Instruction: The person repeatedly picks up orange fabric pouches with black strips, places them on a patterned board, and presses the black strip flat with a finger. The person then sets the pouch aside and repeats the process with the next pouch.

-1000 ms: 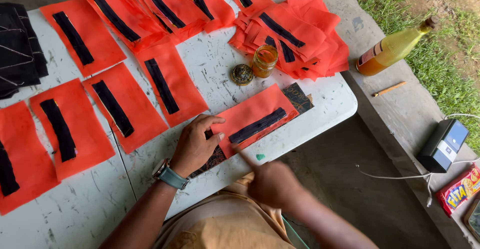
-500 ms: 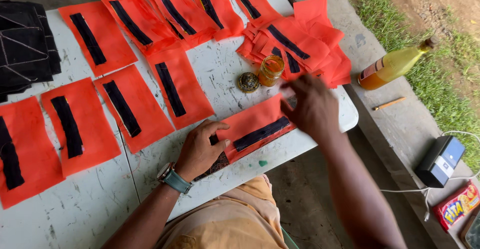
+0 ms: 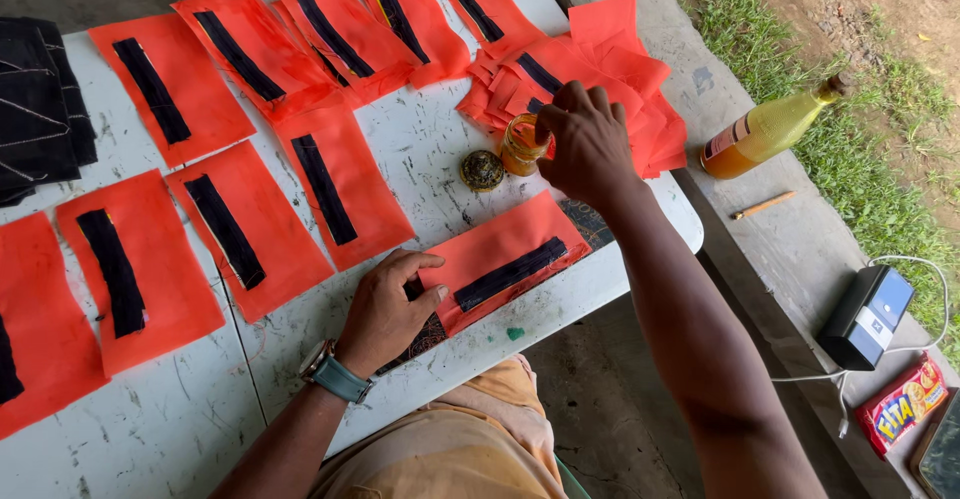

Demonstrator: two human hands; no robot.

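Note:
My left hand [image 3: 388,309] lies flat on the near end of an orange-red fabric piece with a black strip [image 3: 505,259], pinning it to the white table [image 3: 420,149] close to the front edge. My right hand [image 3: 588,141] hovers with fingers bunched over a small open amber jar [image 3: 522,147], touching its rim; whether it holds anything is hidden. The jar's round lid [image 3: 483,170] lies just left of it. A dark patterned board pokes out under the fabric piece.
Several more orange-red pieces with black strips [image 3: 225,229] cover the table, and a loose stack [image 3: 600,69] lies behind the jar. Black fabric [image 3: 35,109] sits far left. On the concrete ledge: a yellow bottle [image 3: 770,129], pencil [image 3: 762,205], small dark box [image 3: 866,314], snack packet [image 3: 903,403].
My right hand rose from below the table's front edge, passed over the fabric piece and reached the jar. My left hand stayed on the fabric piece.

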